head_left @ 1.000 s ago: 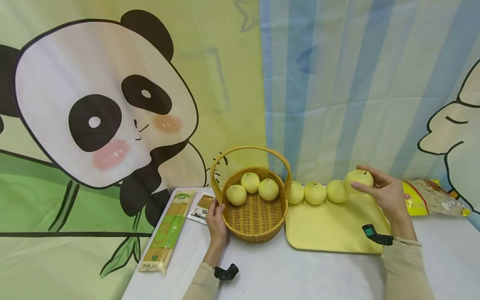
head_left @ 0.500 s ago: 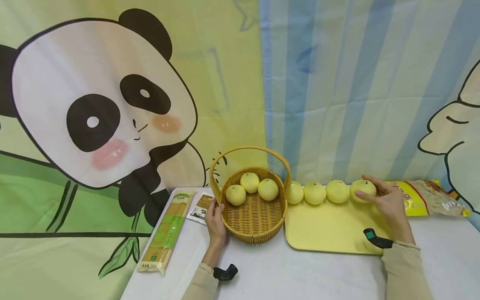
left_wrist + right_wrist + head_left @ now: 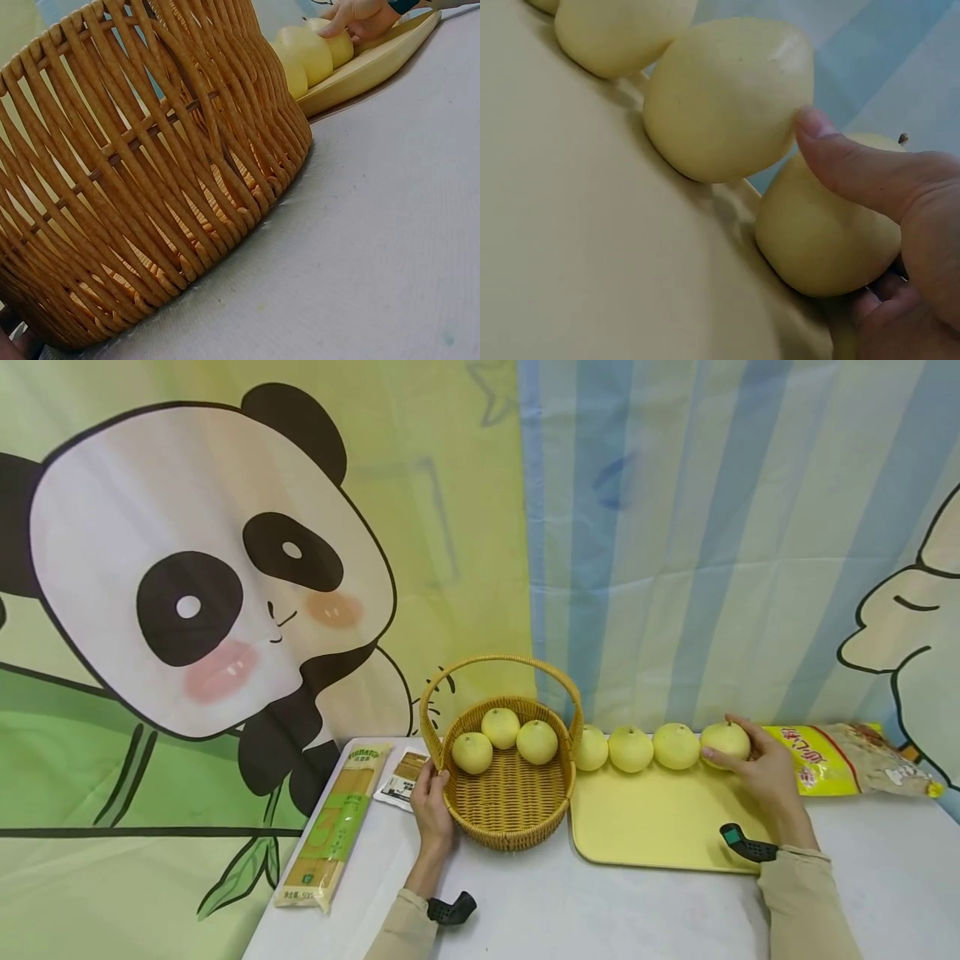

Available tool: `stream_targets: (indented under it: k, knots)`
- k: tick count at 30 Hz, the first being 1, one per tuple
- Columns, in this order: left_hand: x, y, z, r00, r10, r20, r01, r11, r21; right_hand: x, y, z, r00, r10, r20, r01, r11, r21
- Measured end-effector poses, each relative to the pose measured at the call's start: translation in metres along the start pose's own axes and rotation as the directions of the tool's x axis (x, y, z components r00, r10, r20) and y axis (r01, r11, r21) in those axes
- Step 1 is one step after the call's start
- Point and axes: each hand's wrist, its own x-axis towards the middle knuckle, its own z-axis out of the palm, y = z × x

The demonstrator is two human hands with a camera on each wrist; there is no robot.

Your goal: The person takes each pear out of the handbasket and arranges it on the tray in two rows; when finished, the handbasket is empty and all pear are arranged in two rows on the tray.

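My left hand (image 3: 432, 810) grips the left side of a wicker basket (image 3: 510, 835), near the foot of its arched handle. Three pale yellow pears (image 3: 501, 727) sit inside, toward the back. On a yellow tray (image 3: 660, 827) to the right, several more pears stand in a row along the far edge. My right hand (image 3: 768, 772) holds the rightmost pear (image 3: 829, 232), its thumb across the near side and its fingers behind. That pear rests on the tray beside its neighbour (image 3: 731, 97). In the left wrist view, the basket's woven wall (image 3: 150, 172) hides most of my left hand.
A noodle packet (image 3: 337, 827) lies at the table's left edge, with a small white-and-brown sachet (image 3: 402, 777) beside it. Right of the tray lies a yellow and clear food bag (image 3: 847, 760). A printed panda curtain (image 3: 210, 527) hangs close behind the table.
My right hand has lowered the pear from above the tray to the right end of the row, its fingers still around it. The left hand and basket have stayed put.
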Motion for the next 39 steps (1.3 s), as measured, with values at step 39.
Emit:
stream_targets:
  k: [39]
  knots:
    - [-0.003,0.002,0.001,1.0,0.024,-0.016,-0.023,0.999,0.027,-0.054,-0.191,0.085,0.809,-0.527,0.261,0.492,0.85,0.191]
